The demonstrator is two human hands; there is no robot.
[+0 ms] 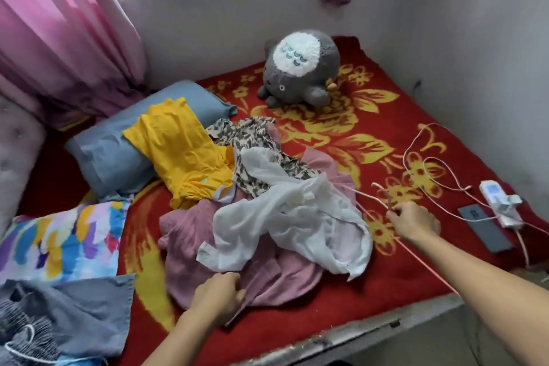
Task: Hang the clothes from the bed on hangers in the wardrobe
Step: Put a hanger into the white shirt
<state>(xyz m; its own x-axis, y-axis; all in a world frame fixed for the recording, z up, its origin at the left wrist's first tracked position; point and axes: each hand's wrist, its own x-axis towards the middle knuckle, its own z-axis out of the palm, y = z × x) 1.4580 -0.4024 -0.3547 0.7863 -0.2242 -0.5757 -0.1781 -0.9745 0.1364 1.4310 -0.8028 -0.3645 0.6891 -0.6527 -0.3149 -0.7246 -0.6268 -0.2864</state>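
Heap of clothes (267, 205) near the bed's (386, 285) front edge: light, limp, slippery. Left hand (219, 291) pinched shut on the pink garment (279, 276); right hand (416, 223) closed on a pink hanger (383, 196). Best gripped at the shoulders.

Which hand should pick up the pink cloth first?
Probably the left hand. It is already on the near edge of the pink garment, fingers curled into the fabric. The right hand is off to the side, pinching a thin pink hanger, so it is busy.
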